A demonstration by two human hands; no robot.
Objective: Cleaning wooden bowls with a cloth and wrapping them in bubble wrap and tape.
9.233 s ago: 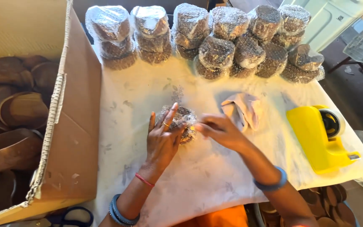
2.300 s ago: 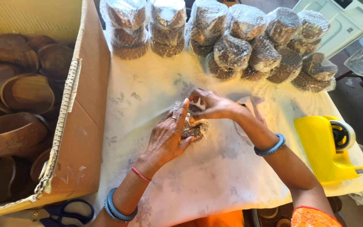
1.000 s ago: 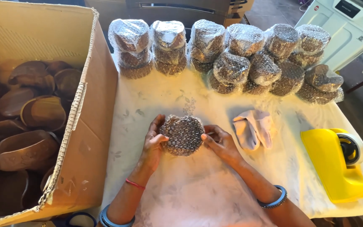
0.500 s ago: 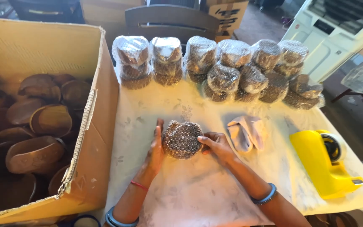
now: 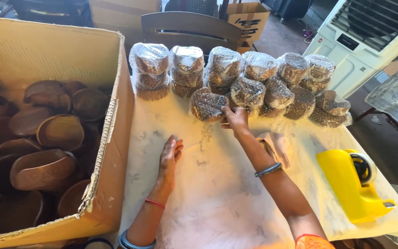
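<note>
The right hand (image 5: 236,119) holds a round plastic-wrapped brown bundle (image 5: 207,106) against stacked wrapped bundles (image 5: 249,74); a nudge could topple them. The left hand (image 5: 169,156) lies flat and empty on the white-covered tabletop (image 5: 217,203).

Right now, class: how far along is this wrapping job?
Done: a row of wrapped bundles stacked along the table's far edge. In hand: the right hand holds one more wrapped bundle against that row; the left hand rests flat. Left: many brown bowls unwrapped in the cardboard box.
</note>
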